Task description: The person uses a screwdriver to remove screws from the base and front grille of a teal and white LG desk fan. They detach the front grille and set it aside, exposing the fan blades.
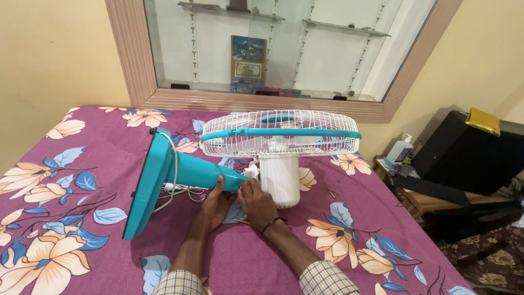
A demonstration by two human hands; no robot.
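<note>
Teal-and-white plastic table fan (245, 158) lay on its side on the purple floral bedsheet (82, 180), dead ahead of both hands. Left hand (215, 205) gripped the teal stem from below; right hand (255, 201) sat just beside it at the stem-to-motor joint, fingers curled, contents hidden. Long axis ran left-right: round teal base (146, 186) left, white motor housing (280, 180) and wire grille (281, 133) right. Beyond, a glass-fronted wall niche (262, 49).

The teal and white table fan (240, 158) I'm working on lies tipped on my bed's floral sheet, its round teal base (146, 186) standing on edge at left, its white grille (281, 134) facing upward, the white motor housing (279, 180) beneath.
</note>
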